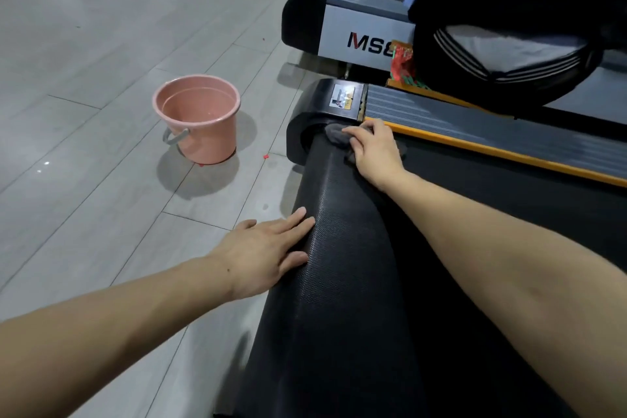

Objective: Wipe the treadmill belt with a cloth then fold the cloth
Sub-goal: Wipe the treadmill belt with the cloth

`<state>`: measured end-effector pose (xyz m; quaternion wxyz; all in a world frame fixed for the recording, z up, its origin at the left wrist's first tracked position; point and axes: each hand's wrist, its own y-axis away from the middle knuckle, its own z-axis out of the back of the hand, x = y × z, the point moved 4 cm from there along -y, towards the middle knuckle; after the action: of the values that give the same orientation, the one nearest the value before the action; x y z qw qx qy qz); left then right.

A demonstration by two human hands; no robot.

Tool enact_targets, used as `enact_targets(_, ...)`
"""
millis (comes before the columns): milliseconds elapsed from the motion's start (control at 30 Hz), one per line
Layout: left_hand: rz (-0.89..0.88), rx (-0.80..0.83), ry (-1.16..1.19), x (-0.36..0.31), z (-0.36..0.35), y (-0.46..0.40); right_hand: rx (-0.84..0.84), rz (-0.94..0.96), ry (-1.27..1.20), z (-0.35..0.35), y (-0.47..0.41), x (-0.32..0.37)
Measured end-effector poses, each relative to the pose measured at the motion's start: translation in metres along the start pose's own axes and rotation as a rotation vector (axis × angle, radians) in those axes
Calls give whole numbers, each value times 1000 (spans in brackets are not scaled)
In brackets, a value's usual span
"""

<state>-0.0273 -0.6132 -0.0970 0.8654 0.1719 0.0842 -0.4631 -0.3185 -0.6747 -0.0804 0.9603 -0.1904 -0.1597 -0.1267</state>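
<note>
The right hand [371, 149] is pressing flat on a soft, crumpled grey cloth [336, 136], fingers curled over it, at the far end of the black treadmill belt [342, 268], which is showing a fine dotted texture. The left hand [268, 248] is lying open with fingers spread on the belt's rounded edge. One round pink plastic bucket [200, 119] with a grey handle is standing on the grey tiled floor [101, 78]; I cannot tell whether anything is in it. Three treadmills are lying in a row.
</note>
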Motion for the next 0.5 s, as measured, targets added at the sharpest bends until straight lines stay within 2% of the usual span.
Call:
enact_targets(200, 119, 11, 34, 6, 7, -32, 80, 93, -40, 12, 39, 15)
enact_targets(300, 131, 28, 22, 4, 4, -33, 103, 299, -74, 14, 87, 37)
enact_targets(367, 136, -1, 5, 4, 3, -32, 136, 363, -57, 13, 84, 40)
enact_targets(500, 149, -17, 32, 4, 2, -33, 119, 231, 52, -3, 17, 40)
